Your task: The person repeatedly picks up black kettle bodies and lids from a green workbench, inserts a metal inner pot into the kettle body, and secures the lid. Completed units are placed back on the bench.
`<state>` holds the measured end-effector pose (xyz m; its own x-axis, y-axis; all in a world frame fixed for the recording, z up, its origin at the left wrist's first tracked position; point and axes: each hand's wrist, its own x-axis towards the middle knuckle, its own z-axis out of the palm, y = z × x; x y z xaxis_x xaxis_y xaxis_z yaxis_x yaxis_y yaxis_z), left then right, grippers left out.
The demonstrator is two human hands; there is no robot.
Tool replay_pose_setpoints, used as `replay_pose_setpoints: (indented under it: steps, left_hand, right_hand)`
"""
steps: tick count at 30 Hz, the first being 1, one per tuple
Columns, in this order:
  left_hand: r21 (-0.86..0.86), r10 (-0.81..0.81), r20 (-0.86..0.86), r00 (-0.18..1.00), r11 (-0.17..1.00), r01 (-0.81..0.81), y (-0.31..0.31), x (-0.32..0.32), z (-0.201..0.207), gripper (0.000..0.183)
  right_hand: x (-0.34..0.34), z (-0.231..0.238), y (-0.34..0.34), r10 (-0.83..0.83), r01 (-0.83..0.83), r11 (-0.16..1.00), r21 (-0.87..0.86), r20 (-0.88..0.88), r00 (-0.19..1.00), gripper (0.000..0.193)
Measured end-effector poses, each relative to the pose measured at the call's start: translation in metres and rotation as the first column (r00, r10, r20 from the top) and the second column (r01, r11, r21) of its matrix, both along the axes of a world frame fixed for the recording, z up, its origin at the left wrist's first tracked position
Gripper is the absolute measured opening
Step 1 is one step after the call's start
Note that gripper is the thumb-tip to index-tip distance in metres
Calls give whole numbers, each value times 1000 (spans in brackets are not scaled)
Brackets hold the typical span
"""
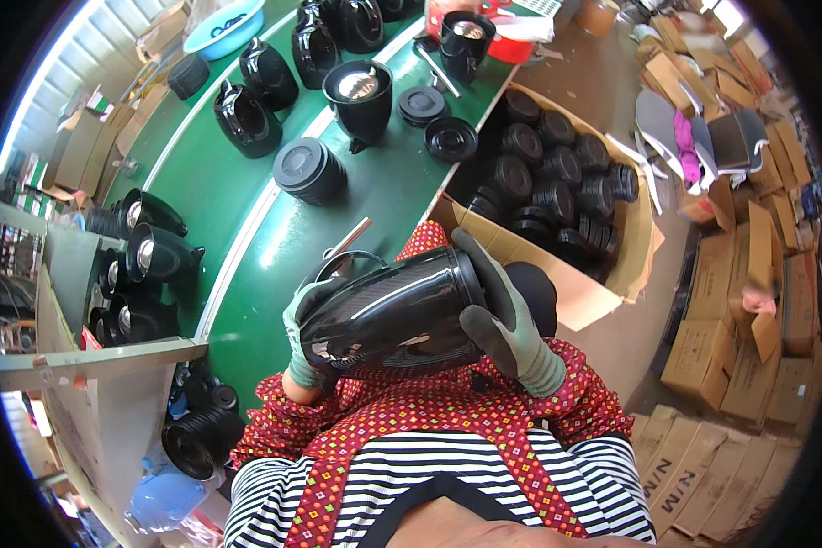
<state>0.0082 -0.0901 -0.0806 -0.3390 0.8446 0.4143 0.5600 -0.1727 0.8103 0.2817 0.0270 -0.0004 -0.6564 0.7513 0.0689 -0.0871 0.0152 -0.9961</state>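
Observation:
A glossy black vacuum jug lies on its side across my lap, its handle on the upper left. My left hand, in a grey-green glove, is wrapped round its left end. A thin brownish rod sticks up beside that hand; whether the hand holds it I cannot tell. My right hand, gloved alike with dark palm and fingers, grips the round black base at the jug's right end, thumb and fingers spread over its rim. On the green table ahead stand a stack of black round bases and a jug with a silvery liner.
To the right, an open cardboard box holds many round black bases. More jugs lie at the table's left; others stand farther back. A blue basin is at the far left, a grey chair at the right, near piled cartons.

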Motion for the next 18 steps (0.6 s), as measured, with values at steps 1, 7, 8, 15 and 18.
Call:
replay_pose_setpoints:
  steps: [1,7,8,15,18]
  left_hand:
    - [-49,9,14,1000,999,-8,-3,2,1,47]
    - [-176,-78,258,963,976,126,-14,14,29,48]
    - [-193,-91,278,956,970,148,-15,13,31,49]
    - [24,-227,941,251,784,620,-37,16,-50,48]
    - [-17,-305,867,394,772,635,-35,12,-42,48]
  right_hand:
    - [4,-2,-3,-19,19,1000,18,6,1000,85]
    - [23,-9,-10,-39,38,999,8,52,998,90]
    - [26,-8,-11,-36,33,998,57,53,998,92]
    - [46,4,-2,-70,72,982,174,-20,997,119]
    - [44,-1,8,11,-80,904,421,162,987,119]
